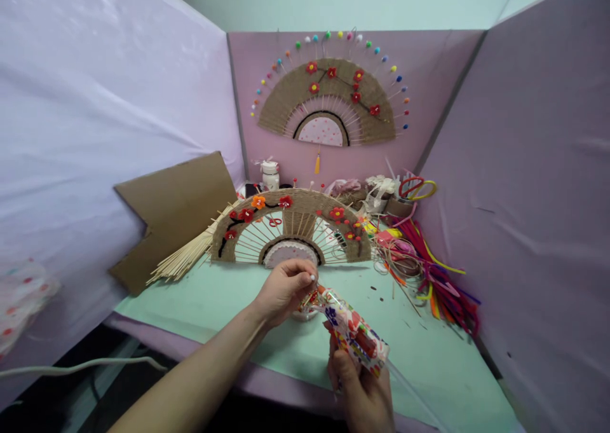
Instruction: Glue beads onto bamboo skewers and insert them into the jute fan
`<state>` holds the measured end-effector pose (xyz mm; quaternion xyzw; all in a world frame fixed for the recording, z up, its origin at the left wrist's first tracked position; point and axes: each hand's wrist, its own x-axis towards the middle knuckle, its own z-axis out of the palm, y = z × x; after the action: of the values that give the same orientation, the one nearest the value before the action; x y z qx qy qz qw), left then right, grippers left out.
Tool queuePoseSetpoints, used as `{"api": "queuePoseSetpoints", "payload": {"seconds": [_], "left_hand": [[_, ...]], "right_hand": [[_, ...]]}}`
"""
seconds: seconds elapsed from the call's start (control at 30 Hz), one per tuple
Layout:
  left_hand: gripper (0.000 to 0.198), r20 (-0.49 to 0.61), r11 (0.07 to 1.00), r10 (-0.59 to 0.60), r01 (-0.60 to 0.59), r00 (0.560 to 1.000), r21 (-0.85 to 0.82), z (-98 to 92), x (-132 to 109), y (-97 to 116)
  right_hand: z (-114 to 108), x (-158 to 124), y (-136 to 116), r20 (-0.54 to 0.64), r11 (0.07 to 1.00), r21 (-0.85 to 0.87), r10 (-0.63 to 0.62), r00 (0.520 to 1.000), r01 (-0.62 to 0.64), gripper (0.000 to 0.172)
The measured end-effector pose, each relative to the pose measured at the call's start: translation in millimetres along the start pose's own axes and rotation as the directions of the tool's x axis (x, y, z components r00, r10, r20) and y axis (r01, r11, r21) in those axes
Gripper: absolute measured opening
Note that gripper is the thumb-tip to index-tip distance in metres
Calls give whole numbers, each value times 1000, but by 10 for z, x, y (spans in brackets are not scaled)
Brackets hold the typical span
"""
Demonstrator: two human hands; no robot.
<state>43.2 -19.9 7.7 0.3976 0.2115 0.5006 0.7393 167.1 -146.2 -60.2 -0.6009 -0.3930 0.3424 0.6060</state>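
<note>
My left hand is closed, with thumb and finger pinching a small white ball. My right hand wraps round a hot glue gun covered in a bright flowered pattern, a glue stick trailing from its back end. The gun's nozzle points up at the left fingertips, close to the ball; whether they touch I cannot tell. Below the left hand sits a small clear container with red and gold bits, partly hidden. Just behind stands a twine-wrapped fan with red and orange flowers.
Thin wooden sticks and a cardboard sheet lie at the left. Coloured pipe cleaners and scissors are at the right. A white bottle stands behind. Another fan hangs on the back panel.
</note>
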Motion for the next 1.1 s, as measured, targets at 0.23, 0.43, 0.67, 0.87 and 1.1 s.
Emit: {"api": "queuePoseSetpoints", "payload": {"seconds": [0.23,0.43,0.67,0.87,1.1], "left_hand": [[37,-8,1000,-17,17,1000,-19,27,1,-46],[41,-30,976,-148,141,989,-166,83,-33,-81],[43,-61,948,-240,221,969,-228,110,-70,-130],[38,-46,915,-300,274,953,-296,152,-107,-167],[35,-37,897,-304,273,952,-347,161,-133,-205]], "right_hand": [[40,34,-73,16,997,11,-74,997,74,55],[16,52,-66,28,995,-4,-96,995,96,56],[29,62,-57,36,995,-38,-93,995,94,57],[34,61,-65,30,991,-76,-112,993,114,57],[21,66,-99,32,987,-86,-132,991,134,57]]}}
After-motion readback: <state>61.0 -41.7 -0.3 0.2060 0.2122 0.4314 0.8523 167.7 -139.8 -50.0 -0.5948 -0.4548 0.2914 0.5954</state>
